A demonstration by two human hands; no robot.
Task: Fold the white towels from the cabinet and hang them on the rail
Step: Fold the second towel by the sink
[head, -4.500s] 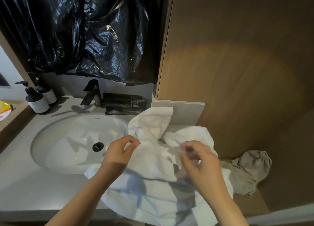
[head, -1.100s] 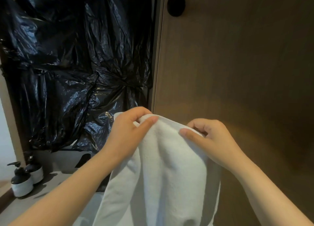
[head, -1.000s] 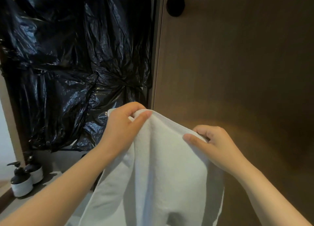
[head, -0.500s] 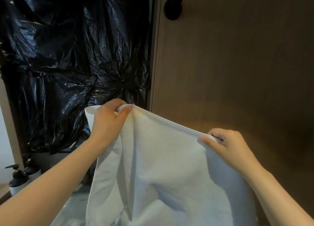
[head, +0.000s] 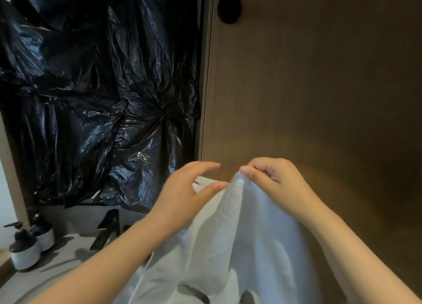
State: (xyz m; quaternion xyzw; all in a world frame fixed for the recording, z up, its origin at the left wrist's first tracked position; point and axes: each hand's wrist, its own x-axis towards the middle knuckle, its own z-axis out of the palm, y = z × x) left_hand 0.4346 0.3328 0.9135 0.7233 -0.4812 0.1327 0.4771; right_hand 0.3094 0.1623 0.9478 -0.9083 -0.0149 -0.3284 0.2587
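Right hand (head: pixel 274 180) pinches the top of the soft white terry towel (head: pixel 239 235); left hand (head: pixel 182 194) grip wide, empty. Folding seems barely begun; the black rail mount (head: pixel 229 6) at twelve o'clock awaits.

Bathroom: grey vanity counter (head: pixel 57 267) with black faucet (head: pixel 107 229) at its back edge, 2 pump bottles (head: pixel 25 251) at its far left end, black plastic sheeting (head: pixel 91 98) above, wood-panel wall (head: pixel 319 98) carrying black rail mount (head: pixel 229 6), white towel (head: pixel 239 235) in hand.
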